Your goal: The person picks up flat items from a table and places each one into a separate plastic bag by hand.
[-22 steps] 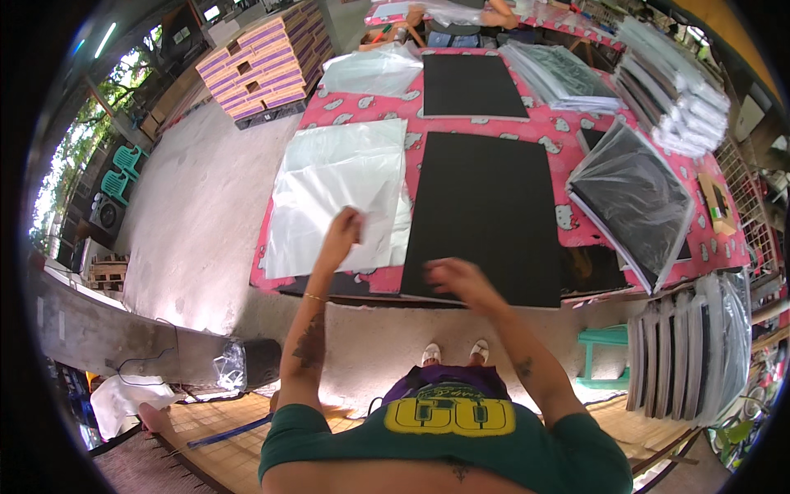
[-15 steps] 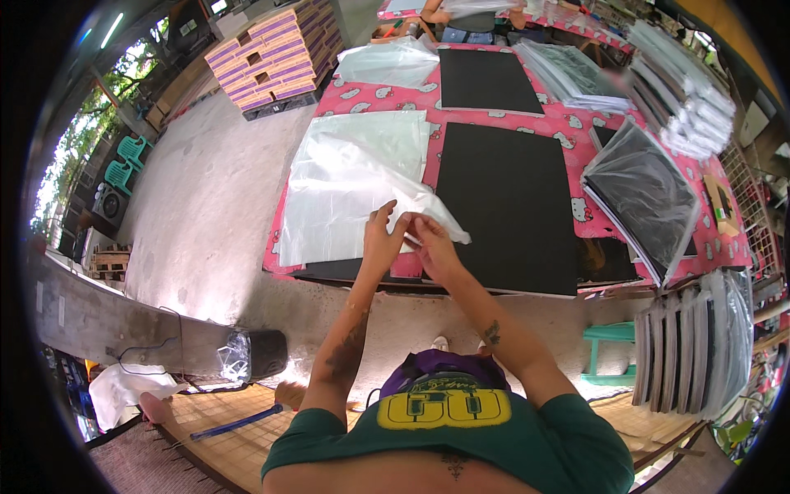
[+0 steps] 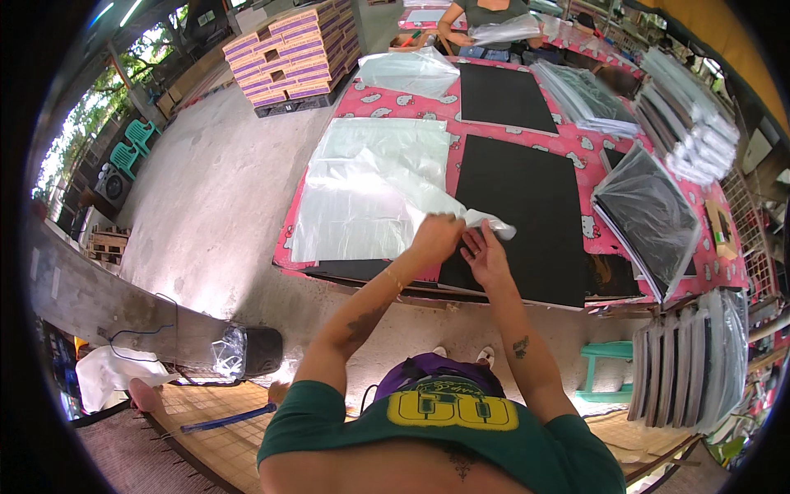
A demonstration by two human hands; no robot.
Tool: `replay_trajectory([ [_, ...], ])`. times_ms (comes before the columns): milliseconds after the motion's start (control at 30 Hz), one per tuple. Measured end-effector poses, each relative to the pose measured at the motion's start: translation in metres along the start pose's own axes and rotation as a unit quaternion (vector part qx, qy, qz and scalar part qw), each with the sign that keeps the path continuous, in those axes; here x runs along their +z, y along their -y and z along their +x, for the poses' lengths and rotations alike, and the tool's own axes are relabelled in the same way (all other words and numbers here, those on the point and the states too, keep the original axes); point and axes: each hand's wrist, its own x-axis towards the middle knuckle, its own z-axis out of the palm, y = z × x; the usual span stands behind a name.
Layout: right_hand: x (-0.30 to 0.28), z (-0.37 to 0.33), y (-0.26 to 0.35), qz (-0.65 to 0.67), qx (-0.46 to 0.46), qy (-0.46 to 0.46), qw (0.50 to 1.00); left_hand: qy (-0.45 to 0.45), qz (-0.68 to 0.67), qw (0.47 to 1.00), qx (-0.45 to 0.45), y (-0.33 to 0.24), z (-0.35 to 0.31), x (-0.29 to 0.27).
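Note:
A thin clear plastic bag [image 3: 411, 181] lifts off a flat stack of plastic bags [image 3: 354, 173] on the table, its loose corner drawn over a large black board [image 3: 518, 198]. My left hand [image 3: 439, 237] is closed on the edge of the bag near that corner. Close beside it, my right hand [image 3: 487, 257] has its palm turned up and fingers apart, the fingertips against the plastic. Whether these fingers grip any of it is hard to make out.
The table has a pink patterned cover [image 3: 346, 105]. Bagged boards [image 3: 650, 218] lie to the right, above upright wrapped boards [image 3: 687, 358] and a green stool [image 3: 605, 362]. Another black board [image 3: 506, 97] lies farther back, where a person [image 3: 485, 25] handles plastic. Stacked cartons [image 3: 292, 53] stand at far left.
Both hands have moved right, pulling the bag's corner farther over the black board. They were together at the bag's edge; now the right hand's fingers are more spread. The view has shifted slightly.

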Motion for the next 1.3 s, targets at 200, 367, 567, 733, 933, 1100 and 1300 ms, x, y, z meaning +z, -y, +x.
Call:
replay_trajectory([
  [200,0.012,-0.031,-0.012,0.126,-0.014,0.175,0.976,-0.047,-0.542,0.766,-0.342,-0.037,-0.029,-0.033],
  [367,-0.007,-0.051,-0.031,-0.03,-0.065,0.02,0.997,-0.076,-0.216,0.934,-0.275,-0.048,-0.054,0.015],
  [567,-0.089,-0.075,0.051,-0.056,-0.11,0.197,0.973,-0.302,-0.15,0.837,-0.431,0.088,-0.063,0.012],
  [733,-0.184,-0.108,0.194,-0.025,-0.199,-0.065,0.978,-0.644,-0.043,0.617,-0.451,0.275,-0.18,-0.2],
  [933,-0.153,-0.135,0.206,-0.097,-0.397,-0.123,0.904,-0.643,0.255,0.694,-0.198,0.107,0.007,-0.212],
  [1100,-0.072,-0.125,0.134,-0.038,-0.252,0.0,0.967,0.0,-0.024,0.961,-0.276,0.072,-0.003,-0.036],
  [1300,-0.042,-0.128,0.122,-0.068,-0.105,0.147,0.981,-0.001,-0.526,0.827,-0.198,-0.143,-0.006,-0.029],
])
